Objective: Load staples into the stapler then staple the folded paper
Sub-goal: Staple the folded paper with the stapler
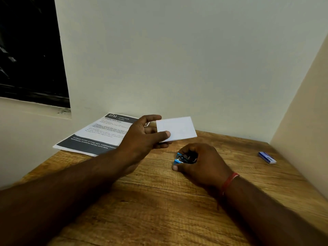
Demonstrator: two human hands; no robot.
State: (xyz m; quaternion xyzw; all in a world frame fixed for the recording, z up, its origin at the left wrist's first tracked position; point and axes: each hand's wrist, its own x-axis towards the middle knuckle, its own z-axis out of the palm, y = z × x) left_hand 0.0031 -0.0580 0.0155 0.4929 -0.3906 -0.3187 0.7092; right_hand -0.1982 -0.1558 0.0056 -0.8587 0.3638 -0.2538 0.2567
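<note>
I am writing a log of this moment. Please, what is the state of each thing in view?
folded paper: folded, pinched at its left edge by the left hand
stapler: gripped by the right hand; whether it is open cannot be told
staple box: lying on the table, apart from both hands
printed sheet: lying flat

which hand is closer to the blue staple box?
Right. The right hand, gripping the stapler, is just left of the staple box. The left hand is farther left and back, pinching the folded paper.
</note>
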